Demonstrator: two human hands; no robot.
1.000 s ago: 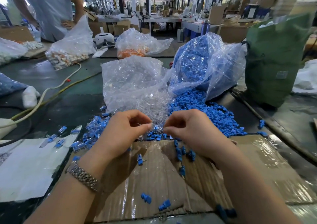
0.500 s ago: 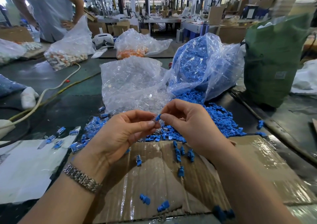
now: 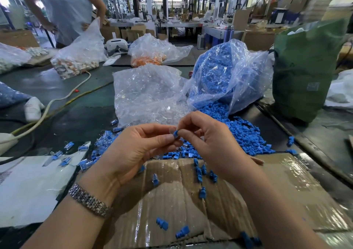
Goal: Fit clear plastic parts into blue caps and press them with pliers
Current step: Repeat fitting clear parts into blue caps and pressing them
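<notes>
While both hands pinch it, blue cap small, mostly hidden.

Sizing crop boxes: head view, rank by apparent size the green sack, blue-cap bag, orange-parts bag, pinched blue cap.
1. green sack
2. blue-cap bag, close to the sack; edges unclear
3. orange-parts bag, farther away, so real size unsure
4. blue cap, pinched by left hand and right hand

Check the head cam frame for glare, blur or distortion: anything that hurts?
Head view: tape on the cardboard sheet throws bright glare; wide-angle bending and smear towards the edges, worst at the green bag and the far boxes. Centre is sharp: both hands, left and right, pinching a blue cap, read clearly.
</notes>
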